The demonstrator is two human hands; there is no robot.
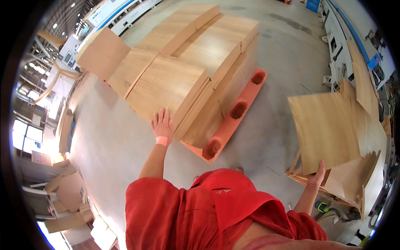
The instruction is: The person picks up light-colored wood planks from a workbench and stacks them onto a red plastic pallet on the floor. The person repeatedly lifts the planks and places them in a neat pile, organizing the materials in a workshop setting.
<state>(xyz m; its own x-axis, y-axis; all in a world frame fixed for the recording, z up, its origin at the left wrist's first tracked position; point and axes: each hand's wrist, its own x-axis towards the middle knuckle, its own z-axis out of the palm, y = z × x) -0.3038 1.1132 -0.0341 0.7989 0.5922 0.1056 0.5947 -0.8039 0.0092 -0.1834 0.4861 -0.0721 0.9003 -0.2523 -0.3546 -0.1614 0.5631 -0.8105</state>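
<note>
Wood-grain panels (166, 85) sit stacked on an orange pallet (239, 123), ahead and slightly left of us, in blocks of uneven height. We see the left hand (162, 125) laid flat, fingers a little spread, on the near corner of the top panel. Right hand (317, 176), well apart, has a single panel (327, 129) gripped by its lower edge; how the fingers curl behind it we cannot tell. That panel is tilted, at our right, beside leaning boards (366, 125). Writing: we note dark lettering (96, 16) on the white machine (125, 21) at upper left, and a small pale mark (223, 191) on the red clothing (160, 212), too small to read. We find a blue-and-red label (373, 61) on the right-hand machine (339, 52), also unclear.
</note>
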